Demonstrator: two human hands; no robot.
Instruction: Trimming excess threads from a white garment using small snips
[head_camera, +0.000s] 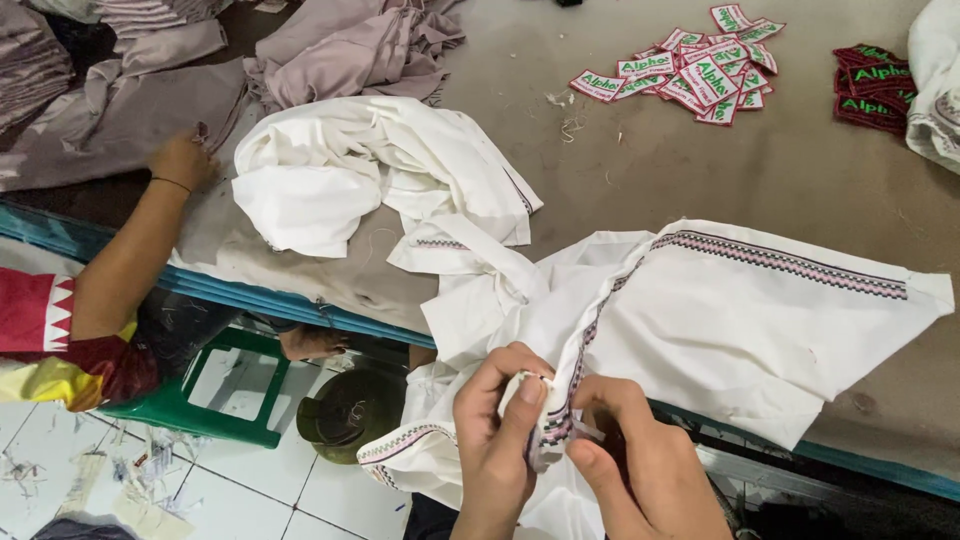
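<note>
A white garment (740, 320) with a dark patterned trim band lies half on the table and hangs over its near edge. My left hand (495, 440) pinches a fold of the white cloth beside the trim. My right hand (640, 460) grips the trimmed edge just to the right, fingers closed on the fabric. Both hands meet at the trim strip at the bottom centre. More white cloth (350, 170) is bunched on the table behind.
Another person's arm (140, 250) reaches from the left onto mauve fabric (120, 110). A heap of red-edged white labels (700, 70) and dark red labels (875, 85) lie at the far right. A green plastic stool (200, 400) and a round dark object (350, 410) stand on the tiled floor.
</note>
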